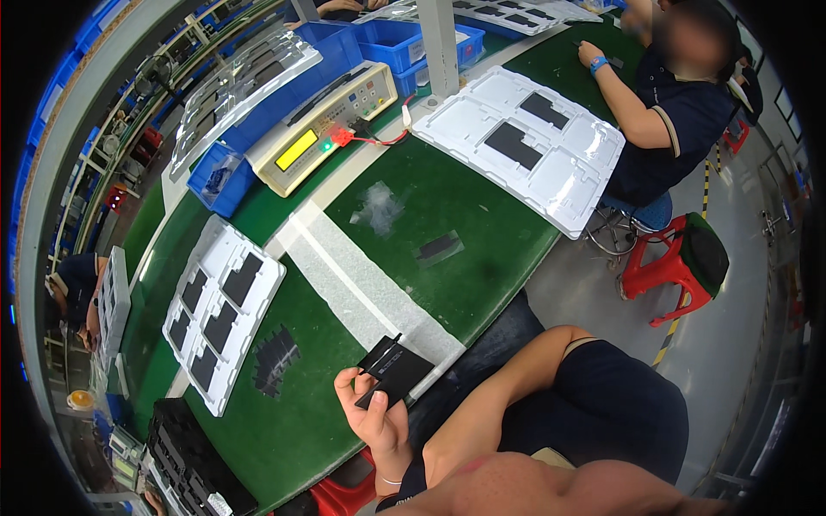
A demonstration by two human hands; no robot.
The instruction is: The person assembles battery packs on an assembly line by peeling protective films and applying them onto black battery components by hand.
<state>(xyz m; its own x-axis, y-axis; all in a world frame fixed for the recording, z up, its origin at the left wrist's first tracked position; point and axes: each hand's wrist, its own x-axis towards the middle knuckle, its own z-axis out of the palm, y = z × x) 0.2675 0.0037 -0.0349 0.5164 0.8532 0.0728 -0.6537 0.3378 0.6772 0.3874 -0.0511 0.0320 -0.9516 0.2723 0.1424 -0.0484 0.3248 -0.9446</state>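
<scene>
Your left hand [376,413] is up just off the near edge of the bench [447,206], its fingers [348,391] curled and pinched on a flat black rectangular part [394,370]. That part sits above your palm, tilted, with its long axis running from your fingertips up and to the right toward the pale strip [361,275] that crosses the green mat. A small tab sticks out at its upper corner.

Your right hand is not visible; only that forearm and elbow cross the bottom of the view, so you can't tell from here whether those fingers are apart or together. The left hand is plainly the one with the part.

Left of your hand, on the mat, lies a loose fan of similar black parts [275,359], and beyond it a white moulded tray [225,311] with several black parts in its pockets. A second, larger white tray [525,142] sits toward the far right edge, by a co-worker on a stool. A beige tester box [323,125] with a yellow display stands at the far edge.

The underside of the held part and how your thumb meets it are hard to make out.
</scene>
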